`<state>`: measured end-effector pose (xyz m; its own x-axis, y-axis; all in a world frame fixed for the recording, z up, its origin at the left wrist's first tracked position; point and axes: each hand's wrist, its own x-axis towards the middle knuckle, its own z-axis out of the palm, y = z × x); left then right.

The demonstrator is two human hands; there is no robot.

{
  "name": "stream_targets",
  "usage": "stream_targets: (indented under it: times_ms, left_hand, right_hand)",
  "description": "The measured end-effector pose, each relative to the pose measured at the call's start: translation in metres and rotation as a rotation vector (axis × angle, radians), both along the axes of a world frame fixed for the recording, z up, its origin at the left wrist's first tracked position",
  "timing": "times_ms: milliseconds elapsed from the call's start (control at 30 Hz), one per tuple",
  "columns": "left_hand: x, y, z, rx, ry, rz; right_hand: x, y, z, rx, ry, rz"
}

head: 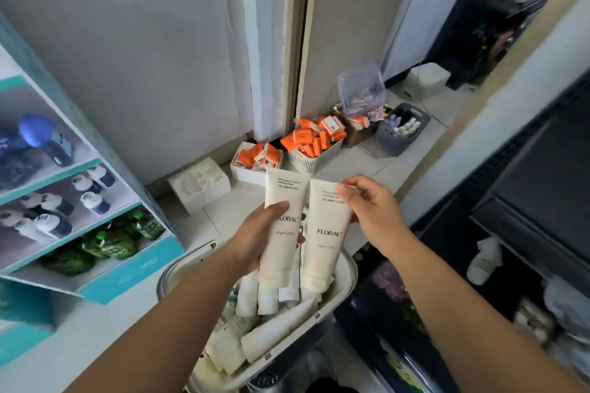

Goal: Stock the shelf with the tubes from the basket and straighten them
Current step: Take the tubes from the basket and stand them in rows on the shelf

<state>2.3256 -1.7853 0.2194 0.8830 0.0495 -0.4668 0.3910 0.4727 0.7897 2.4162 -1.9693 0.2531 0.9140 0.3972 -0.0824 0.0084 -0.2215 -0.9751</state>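
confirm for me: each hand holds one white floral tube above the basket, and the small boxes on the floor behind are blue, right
Not quite. The small boxes are orange, not blue, as the head view shows. The rest holds: the left hand grips one white tube and the right hand pinches a second tube, both above the basket.

Two held tubes (285, 226) above basket (346, 277), shelf (95, 188) left.

Smooth matt plastic tubes (285, 226); glossy plastic basket (346, 277).
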Motion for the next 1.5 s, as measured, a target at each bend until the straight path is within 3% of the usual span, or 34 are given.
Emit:
stream_targets:
  times_ms: [167,367,833,1067,1300,1500]
  left_hand:
    - [0.023,-0.04,0.048,0.042,-0.113,-0.052]
    - [0.043,-0.095,0.106,0.107,-0.206,-0.134]
    - [0.069,-0.282,0.225,0.287,-0.764,-0.461]
    - [0.083,-0.383,0.225,0.408,-0.826,-0.566]
    - [0.11,-0.422,0.193,0.572,-0.849,-0.564]
    - [0.151,-0.412,0.191,0.737,-0.868,-0.572]
  right_hand:
    - [-0.008,-0.037,0.054,0.11,-0.083,-0.125]
    - [-0.03,-0.096,0.12,0.09,-0.235,-0.243]
    - [-0.079,-0.294,0.232,-0.073,-0.562,-0.613]
    - [-0.08,-0.385,0.217,-0.183,-0.555,-0.783]
    - [-0.07,-0.422,0.185,-0.202,-0.515,-0.85]
    - [-0.068,-0.446,0.188,-0.579,-0.481,-0.659]
